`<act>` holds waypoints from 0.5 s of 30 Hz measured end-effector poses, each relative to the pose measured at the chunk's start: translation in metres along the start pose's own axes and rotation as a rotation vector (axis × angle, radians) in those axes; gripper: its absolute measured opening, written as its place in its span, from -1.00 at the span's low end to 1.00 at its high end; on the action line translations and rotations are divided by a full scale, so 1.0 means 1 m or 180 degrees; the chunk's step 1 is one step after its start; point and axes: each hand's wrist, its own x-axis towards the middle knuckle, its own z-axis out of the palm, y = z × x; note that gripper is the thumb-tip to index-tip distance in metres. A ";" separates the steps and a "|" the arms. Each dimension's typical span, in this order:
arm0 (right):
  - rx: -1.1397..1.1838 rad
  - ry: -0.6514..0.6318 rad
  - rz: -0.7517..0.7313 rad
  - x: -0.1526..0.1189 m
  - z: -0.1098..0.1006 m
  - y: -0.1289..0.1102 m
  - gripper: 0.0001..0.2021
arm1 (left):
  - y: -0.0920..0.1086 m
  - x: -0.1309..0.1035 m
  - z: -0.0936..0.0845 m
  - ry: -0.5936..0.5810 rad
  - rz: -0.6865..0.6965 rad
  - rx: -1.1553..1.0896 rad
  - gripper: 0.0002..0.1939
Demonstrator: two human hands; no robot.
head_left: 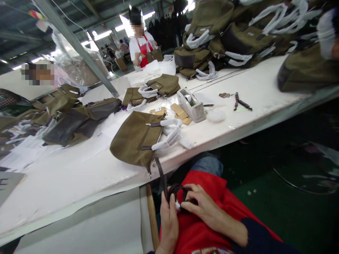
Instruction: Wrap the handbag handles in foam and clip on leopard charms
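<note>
One looped strap [162, 178] is pinched by the left hand [170, 217] and right hand [202, 204]; a bag [132, 137] is laid nearby.

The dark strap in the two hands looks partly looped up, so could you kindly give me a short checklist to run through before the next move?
1. Left hand on the dark strap: ok, the strap passes between its thumb and fingers.
2. Right hand on the strap's loops: ok, its fingers are at them.
3. Loops even: cannot tell, the fingers cover part of them.
4. Metal clip at the olive bag's corner closed: cannot tell, too small.
5. Handles wrapped: ok, white wrapping covers most of them.
6. Tape dispenser in hand: not ok, it stands on the table.
</note>
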 end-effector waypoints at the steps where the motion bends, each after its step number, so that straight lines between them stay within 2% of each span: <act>1: -0.0258 -0.0057 -0.0113 -0.002 -0.001 -0.003 -0.85 | 0.002 0.000 0.000 -0.0067 -0.0076 -0.0135 -0.48; 4: -0.0908 -0.0075 -0.0405 -0.008 -0.003 -0.009 -0.91 | 0.007 0.000 -0.001 -0.0352 -0.0203 -0.0384 -0.51; 6: -0.1011 -0.0049 -0.0597 -0.010 -0.003 -0.008 -0.91 | 0.011 -0.001 -0.001 -0.0441 -0.0264 -0.0446 -0.52; 9: -0.0613 0.0208 -0.0666 -0.010 -0.003 0.002 -0.88 | 0.015 -0.001 -0.001 -0.0285 -0.0264 -0.0440 -0.56; 12: 0.0003 0.0630 -0.0324 -0.008 -0.004 0.015 -0.84 | 0.020 -0.003 0.000 -0.0109 -0.0312 -0.0466 -0.52; 15: 0.0387 0.0419 -0.0037 -0.005 -0.005 0.024 -0.86 | 0.020 -0.005 0.002 -0.0047 -0.0491 -0.0621 -0.47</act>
